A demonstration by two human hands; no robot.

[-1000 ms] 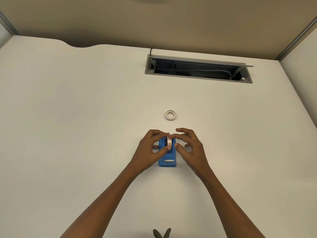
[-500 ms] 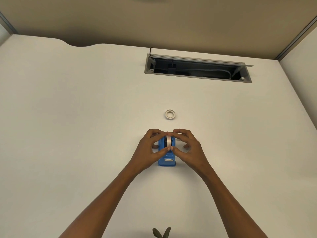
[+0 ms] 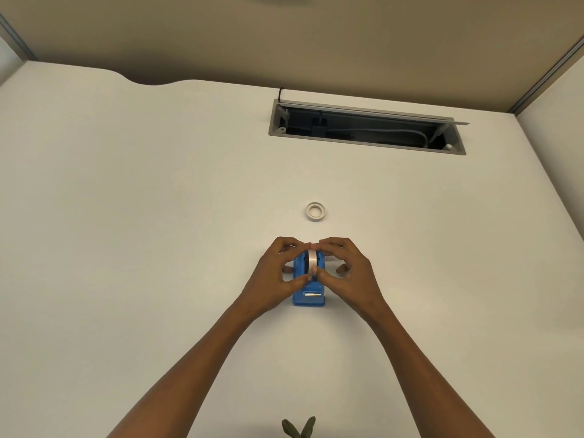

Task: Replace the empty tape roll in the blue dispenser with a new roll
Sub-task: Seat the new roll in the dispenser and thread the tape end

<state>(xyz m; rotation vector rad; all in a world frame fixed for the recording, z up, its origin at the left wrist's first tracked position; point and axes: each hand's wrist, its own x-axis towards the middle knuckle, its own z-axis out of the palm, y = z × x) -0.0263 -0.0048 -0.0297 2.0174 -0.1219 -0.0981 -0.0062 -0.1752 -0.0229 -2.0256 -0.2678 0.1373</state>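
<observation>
The blue dispenser (image 3: 309,297) stands on the white desk (image 3: 158,248), its metal cutter end toward me. A new tape roll (image 3: 312,263) stands upright on edge in the dispenser's slot. My left hand (image 3: 278,276) pinches the roll from the left with thumb and fingertips. My right hand (image 3: 344,273) pinches it from the right, and the fingertips of both hands meet over the roll's top. A small white empty roll core (image 3: 315,212) lies flat on the desk, a little beyond the dispenser.
An open grey cable tray (image 3: 366,128) with cords inside is set into the desk at the back right. A beige partition wall rises behind the desk. Green plant leaves (image 3: 298,428) poke in at the bottom edge.
My right hand has closed in on the roll from the right, and both hands now meet over it. The roll sits slightly lower in the dispenser.
</observation>
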